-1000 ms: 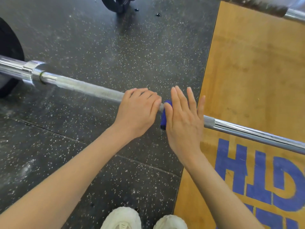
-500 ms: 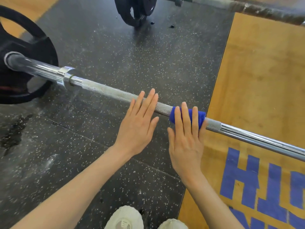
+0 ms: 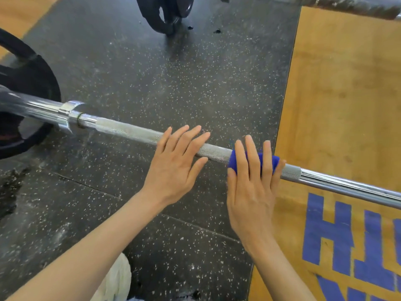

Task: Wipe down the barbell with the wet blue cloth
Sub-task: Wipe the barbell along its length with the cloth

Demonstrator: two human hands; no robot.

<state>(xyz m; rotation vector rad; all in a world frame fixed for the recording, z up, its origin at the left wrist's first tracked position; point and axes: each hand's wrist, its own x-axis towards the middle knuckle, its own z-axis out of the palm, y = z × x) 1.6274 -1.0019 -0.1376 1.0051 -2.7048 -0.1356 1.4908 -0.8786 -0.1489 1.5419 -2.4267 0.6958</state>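
Note:
The silver barbell (image 3: pixel 128 130) runs across the floor from a black plate at the left to the right edge. A blue cloth (image 3: pixel 251 158) is wrapped around its knurled shaft near the middle. My right hand (image 3: pixel 252 187) lies flat on the cloth, fingers straight and spread, pressing it against the bar. Just left of it, my left hand (image 3: pixel 176 167) rests flat on the bare knurled shaft, fingers extended and holding nothing.
A black weight plate (image 3: pixel 23 101) sits on the bar's left sleeve. Another plate and bar (image 3: pixel 167 11) lie at the top. Black speckled rubber flooring (image 3: pixel 173 72) meets a wooden platform (image 3: pixel 347 94) with blue lettering at the right. A white shoe (image 3: pixel 117 279) is below.
My left hand has opened from a curled grip on the bar to flat fingers. The cloth shows more on top of the bar under my right hand. The view shifted left, showing the plate.

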